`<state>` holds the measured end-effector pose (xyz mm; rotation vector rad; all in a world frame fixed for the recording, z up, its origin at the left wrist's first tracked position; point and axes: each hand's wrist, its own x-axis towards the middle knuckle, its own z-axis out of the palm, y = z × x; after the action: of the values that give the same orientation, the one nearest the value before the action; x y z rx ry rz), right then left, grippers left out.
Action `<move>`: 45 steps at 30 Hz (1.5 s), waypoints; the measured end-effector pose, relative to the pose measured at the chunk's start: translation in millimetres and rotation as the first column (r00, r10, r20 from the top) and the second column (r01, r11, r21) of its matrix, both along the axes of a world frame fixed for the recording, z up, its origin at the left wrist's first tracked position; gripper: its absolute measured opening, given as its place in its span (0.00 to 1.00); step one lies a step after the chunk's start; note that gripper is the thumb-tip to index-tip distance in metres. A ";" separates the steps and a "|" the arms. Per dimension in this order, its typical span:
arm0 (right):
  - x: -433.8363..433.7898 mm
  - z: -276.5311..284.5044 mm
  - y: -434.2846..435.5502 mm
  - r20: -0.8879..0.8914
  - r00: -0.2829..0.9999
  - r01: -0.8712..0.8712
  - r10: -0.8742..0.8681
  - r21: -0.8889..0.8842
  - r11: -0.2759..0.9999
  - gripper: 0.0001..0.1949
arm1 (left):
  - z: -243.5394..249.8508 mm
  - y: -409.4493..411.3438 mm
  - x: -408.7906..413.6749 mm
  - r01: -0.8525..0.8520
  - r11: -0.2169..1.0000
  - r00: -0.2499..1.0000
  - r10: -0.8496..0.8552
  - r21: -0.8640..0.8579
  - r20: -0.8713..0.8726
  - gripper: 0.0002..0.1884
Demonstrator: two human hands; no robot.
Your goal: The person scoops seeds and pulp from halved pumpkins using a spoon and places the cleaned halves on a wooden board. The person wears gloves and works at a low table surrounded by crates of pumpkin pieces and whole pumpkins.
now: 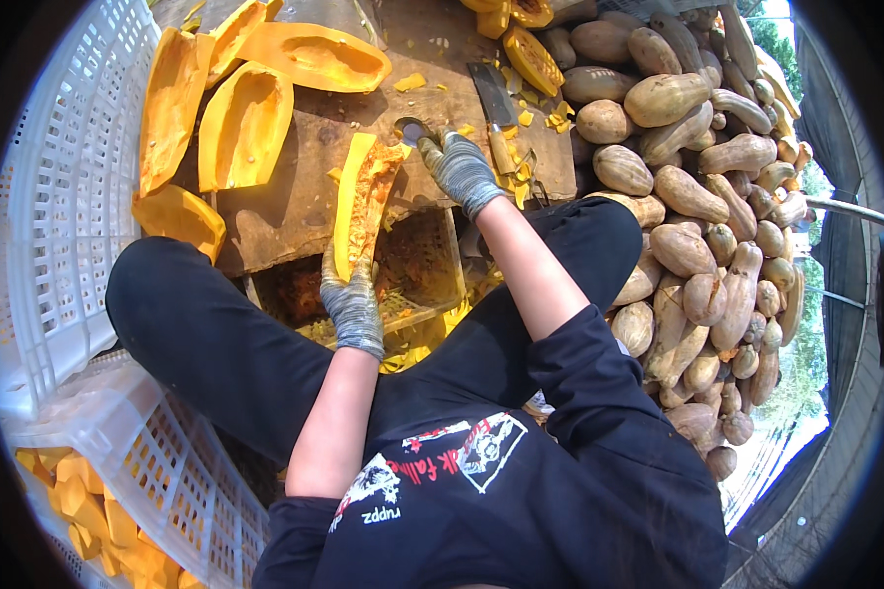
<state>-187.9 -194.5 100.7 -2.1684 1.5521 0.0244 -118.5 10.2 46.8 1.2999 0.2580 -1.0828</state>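
Observation:
In my gloved left hand (353, 305) is the lower end of a long peeled pumpkin piece (365, 195), its stringy seed side facing up and right. My gloved right hand (457, 166) grips a round metal scraping tool (412, 131) beside the piece's upper end; its handle is mostly hidden by the fingers. Hollowed pumpkin halves (247, 129) lie at the upper left of the wooden board (287, 213). Right of my right hand rest a cleaver (492, 94) and, by its wooden handle, a peeler (524, 168) among peel scraps.
Below the board's front edge sits a crate (423, 320) with pulp and peel, between my legs. White plastic crates (66, 221) stand at left, the lower one (184, 456) by cut pumpkin chunks (110, 515). Whole pumpkins (685, 250) are heaped at right. Unscraped halves (532, 59) lie at the top.

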 end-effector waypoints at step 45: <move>22.4 -21.2 34.7 -0.385 0.914 -0.166 0.125 -0.074 0.983 0.14 | 6.4 -10.0 -0.4 0.068 0.998 0.963 -0.068 0.007 0.262 0.29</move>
<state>-165.4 -159.9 79.4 -2.4693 1.6160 0.4468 -118.9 0.3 53.2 1.4423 0.0132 -0.9546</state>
